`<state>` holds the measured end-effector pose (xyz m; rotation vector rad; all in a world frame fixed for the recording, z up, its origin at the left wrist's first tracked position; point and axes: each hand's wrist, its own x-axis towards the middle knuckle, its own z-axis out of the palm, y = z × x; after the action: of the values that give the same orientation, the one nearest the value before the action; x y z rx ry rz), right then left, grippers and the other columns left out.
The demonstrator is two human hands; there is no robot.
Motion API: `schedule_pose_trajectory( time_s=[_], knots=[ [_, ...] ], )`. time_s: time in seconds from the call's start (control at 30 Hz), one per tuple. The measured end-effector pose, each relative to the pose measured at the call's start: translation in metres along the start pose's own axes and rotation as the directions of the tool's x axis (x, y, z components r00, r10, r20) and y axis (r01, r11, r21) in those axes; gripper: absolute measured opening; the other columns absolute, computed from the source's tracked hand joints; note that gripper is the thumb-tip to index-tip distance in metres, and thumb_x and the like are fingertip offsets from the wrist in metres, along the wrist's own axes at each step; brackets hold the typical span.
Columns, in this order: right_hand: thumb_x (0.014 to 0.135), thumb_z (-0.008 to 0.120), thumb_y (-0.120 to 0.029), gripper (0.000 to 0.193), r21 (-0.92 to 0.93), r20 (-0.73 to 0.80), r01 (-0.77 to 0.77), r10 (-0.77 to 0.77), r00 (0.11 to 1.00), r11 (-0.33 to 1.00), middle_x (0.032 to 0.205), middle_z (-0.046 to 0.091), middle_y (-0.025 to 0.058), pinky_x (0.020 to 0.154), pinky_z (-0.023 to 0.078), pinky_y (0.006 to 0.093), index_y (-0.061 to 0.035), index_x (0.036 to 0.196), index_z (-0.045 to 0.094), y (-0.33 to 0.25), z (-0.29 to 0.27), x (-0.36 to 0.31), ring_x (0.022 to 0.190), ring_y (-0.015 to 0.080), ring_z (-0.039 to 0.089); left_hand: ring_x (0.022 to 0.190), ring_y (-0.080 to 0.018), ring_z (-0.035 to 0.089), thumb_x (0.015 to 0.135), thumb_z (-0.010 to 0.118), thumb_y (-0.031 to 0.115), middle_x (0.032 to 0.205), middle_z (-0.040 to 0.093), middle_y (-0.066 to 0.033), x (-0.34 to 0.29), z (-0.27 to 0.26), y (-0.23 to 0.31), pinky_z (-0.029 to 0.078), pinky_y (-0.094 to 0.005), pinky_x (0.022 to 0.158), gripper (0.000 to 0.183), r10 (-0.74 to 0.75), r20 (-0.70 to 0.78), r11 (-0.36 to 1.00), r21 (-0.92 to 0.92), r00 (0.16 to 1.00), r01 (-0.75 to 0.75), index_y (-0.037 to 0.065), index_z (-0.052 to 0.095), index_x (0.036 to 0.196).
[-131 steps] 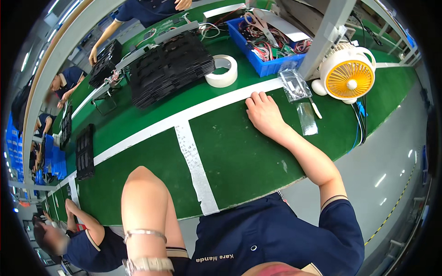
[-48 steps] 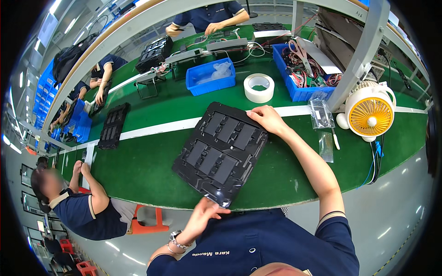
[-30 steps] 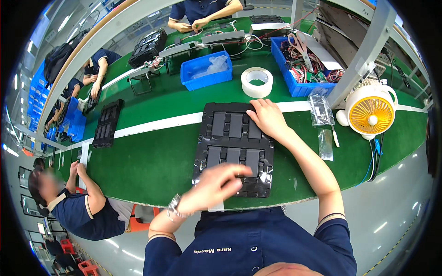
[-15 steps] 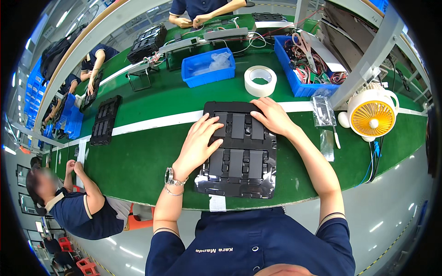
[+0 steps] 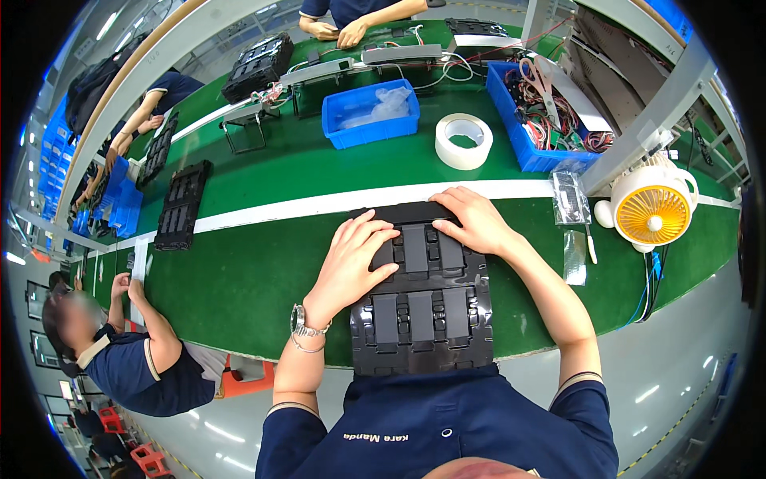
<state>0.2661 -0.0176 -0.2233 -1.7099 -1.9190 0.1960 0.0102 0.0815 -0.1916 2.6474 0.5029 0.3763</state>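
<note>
A black moulded tray lies flat on the green bench, its near edge reaching the bench's front rim just ahead of the person's dark blue shirt. The tray's recessed pockets run in rows away from the person.

The left hand, with a metal wristwatch on its wrist, rests palm-down on the tray's far left part, fingers spread and flat; its grip is wide and clasps nothing. The right hand lies on the far right corner of the tray, fingers loosely curved over the far edge; it presses rather than holds, the grip likewise loose.

Right of the right hand, clear plastic bags lie on the bench, and further right stands a small white and yellow fan. Beyond both hands runs a white line, and past it a roll of white tape, a blue bin holding clear plastic, and another blue bin of wires.

Far left of the left hand, another black tray lies on the bench. At the far side, another person's hands work.
</note>
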Motion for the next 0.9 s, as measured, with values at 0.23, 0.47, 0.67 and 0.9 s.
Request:
schedule_pose_trajectory(
  time_s=[0.23, 0.47, 0.67, 0.9],
  knots=[
    [0.088, 0.062, -0.026, 0.034, 0.028, -0.015, -0.048, 0.048, 0.999, 0.998, 0.105, 0.063, 0.0150, 0.091, 0.047, 0.0427, -0.0030, 0.114, 0.060, 0.003, 0.003, 0.000, 0.101, 0.0326, 0.059, 0.140, -0.0296, 0.033, 0.074, 0.077, 0.022, 0.138, 0.049, -0.0044, -0.002, -0.006, -0.005, 0.025, -0.0491, 0.116, 0.059, 0.042, 0.084, 0.999, -0.006, 0.996, -0.042, 0.013, 0.057, 0.129],
    [0.089, 0.060, -0.025, 0.033, 0.045, -0.027, -0.040, 0.041, 0.999, 0.998, 0.105, 0.063, 0.0145, 0.090, 0.047, 0.0426, -0.0040, 0.114, 0.060, 0.004, 0.003, 0.000, 0.100, 0.0323, 0.059, 0.140, -0.0288, 0.034, 0.072, 0.078, 0.021, 0.138, 0.052, -0.0034, 0.000, -0.009, -0.007, 0.026, -0.0466, 0.117, 0.059, 0.053, 0.084, 0.999, 0.002, 0.995, -0.054, 0.014, 0.059, 0.127],
    [0.089, 0.059, -0.025, 0.032, 0.059, -0.031, -0.041, 0.043, 0.999, 0.997, 0.105, 0.063, 0.0141, 0.090, 0.047, 0.0426, -0.0041, 0.114, 0.061, 0.006, 0.005, 0.000, 0.100, 0.0323, 0.059, 0.133, -0.0285, 0.046, 0.073, 0.077, 0.021, 0.131, 0.060, -0.0044, 0.003, -0.013, -0.011, 0.034, -0.0463, 0.112, 0.052, 0.091, 0.015, 0.995, -0.045, 0.996, -0.090, 0.010, 0.063, 0.122],
    [0.090, 0.059, -0.025, 0.032, 0.057, -0.024, -0.042, 0.043, 0.999, 0.997, 0.106, 0.063, 0.0140, 0.092, 0.046, 0.0421, -0.0039, 0.114, 0.061, 0.006, 0.004, 0.000, 0.101, 0.0320, 0.059, 0.126, -0.0282, 0.053, 0.080, 0.074, 0.025, 0.122, 0.066, -0.0052, 0.004, -0.005, -0.025, 0.043, -0.0433, 0.104, 0.036, 0.035, -0.096, 0.992, -0.114, 0.995, -0.046, 0.009, 0.067, 0.112]
  ],
)
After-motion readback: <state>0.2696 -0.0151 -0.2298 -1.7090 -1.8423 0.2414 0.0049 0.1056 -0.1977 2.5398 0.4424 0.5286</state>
